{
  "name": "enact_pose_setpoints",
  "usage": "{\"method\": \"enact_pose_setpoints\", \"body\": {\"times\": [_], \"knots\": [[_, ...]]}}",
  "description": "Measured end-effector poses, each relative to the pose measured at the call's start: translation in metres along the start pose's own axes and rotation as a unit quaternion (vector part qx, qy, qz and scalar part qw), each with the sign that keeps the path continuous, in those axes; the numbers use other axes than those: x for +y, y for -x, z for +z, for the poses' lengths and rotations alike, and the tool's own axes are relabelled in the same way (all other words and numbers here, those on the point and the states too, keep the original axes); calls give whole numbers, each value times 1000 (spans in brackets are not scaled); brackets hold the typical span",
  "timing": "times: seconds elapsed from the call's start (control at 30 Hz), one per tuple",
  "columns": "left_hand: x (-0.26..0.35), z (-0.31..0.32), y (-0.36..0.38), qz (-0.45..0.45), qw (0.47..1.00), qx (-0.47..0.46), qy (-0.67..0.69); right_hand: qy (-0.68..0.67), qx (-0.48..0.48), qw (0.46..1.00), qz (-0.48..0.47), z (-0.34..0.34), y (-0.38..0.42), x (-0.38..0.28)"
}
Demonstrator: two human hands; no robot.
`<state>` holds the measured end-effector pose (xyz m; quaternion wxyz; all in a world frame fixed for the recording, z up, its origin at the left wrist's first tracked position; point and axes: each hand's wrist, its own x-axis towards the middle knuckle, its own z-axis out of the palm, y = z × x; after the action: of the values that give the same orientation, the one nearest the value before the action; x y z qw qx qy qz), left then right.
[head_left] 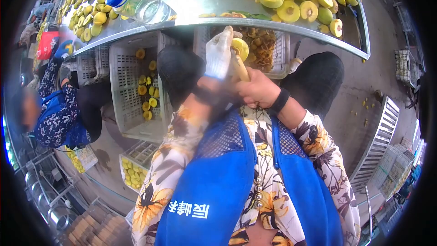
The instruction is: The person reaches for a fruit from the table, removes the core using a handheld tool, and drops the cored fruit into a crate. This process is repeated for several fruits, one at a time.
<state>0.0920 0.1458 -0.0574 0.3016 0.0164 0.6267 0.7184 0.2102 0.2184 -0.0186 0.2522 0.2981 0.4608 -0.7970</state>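
Note:
My left hand [218, 55], in a white glove, is closed on a yellow-green fruit half [240, 48] just below the metal table's edge. Close below it, my bare right hand [259, 89] grips the pale handle of a tool [241, 69]. The tool's upper end meets the fruit, and its tip is hidden there. Behind the hands, a white crate [283, 52] holds brownish fruit scraps. Many halved fruits [288, 11] lie on the metal table [191, 12] above.
A clear bottle with a blue cap [141, 5] lies on the table. A white crate [129, 125] with several fruit halves stands left of my legs. Another person [61, 114] sits at the far left. A slatted rack [375, 139] is at the right.

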Motion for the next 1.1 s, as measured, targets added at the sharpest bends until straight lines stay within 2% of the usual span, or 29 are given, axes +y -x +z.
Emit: {"method": "enact_pose_setpoints", "body": {"times": [0.1, 0.2, 0.27, 0.3, 0.4, 0.53, 0.6, 0.63, 0.7, 0.8, 0.9, 0.93, 1.03, 1.07, 1.1], "knots": [[-1, 1, 5, 48, 997, 4, -56, -71, -61, 995, 27, -7, -1, 3], [0, 0, 1, 24, 998, -8, -65, -142, -108, 983, 32, -12, -1, 3], [7, -3, -3, 3, 998, -52, -40, -170, -118, 978, 26, -11, 1, 2], [11, -5, -3, -5, 997, -72, -27, -170, -121, 978, 21, -10, 1, 0], [15, -2, 5, -55, 983, -60, 166, -167, -136, 976, 10, -8, -1, -3], [15, -5, 7, -175, 962, -52, 204, -125, -126, 984, 1, -6, -4, 8], [14, -8, 3, -221, 944, -50, 240, -11, -80, 996, -38, -2, -12, 17], [15, -7, 5, -221, 945, -48, 237, 46, -56, 996, -58, -2, -14, 18], [17, -4, 10, -222, 946, -44, 231, -18, -87, 995, -35, -4, -12, 16], [6, -5, 6, -135, 975, -42, 171, -124, -131, 984, 4, -6, -6, 13], [13, -5, 10, -31, 999, -22, 10, -179, -166, 970, 15, -8, -7, 15], [13, -5, 8, -38, 999, -20, 21, -184, -176, 967, 14, -9, -8, 14], [7, -8, 7, -90, 993, -16, 70, 45, -8, 996, -70, 6, -6, 15], [5, -9, 11, -122, 988, -13, 96, 120, 15, 988, -100, 7, -6, 14], [5, -9, 12, -147, 982, -13, 121, 86, -9, 993, -83, 7, -5, 10]]}}
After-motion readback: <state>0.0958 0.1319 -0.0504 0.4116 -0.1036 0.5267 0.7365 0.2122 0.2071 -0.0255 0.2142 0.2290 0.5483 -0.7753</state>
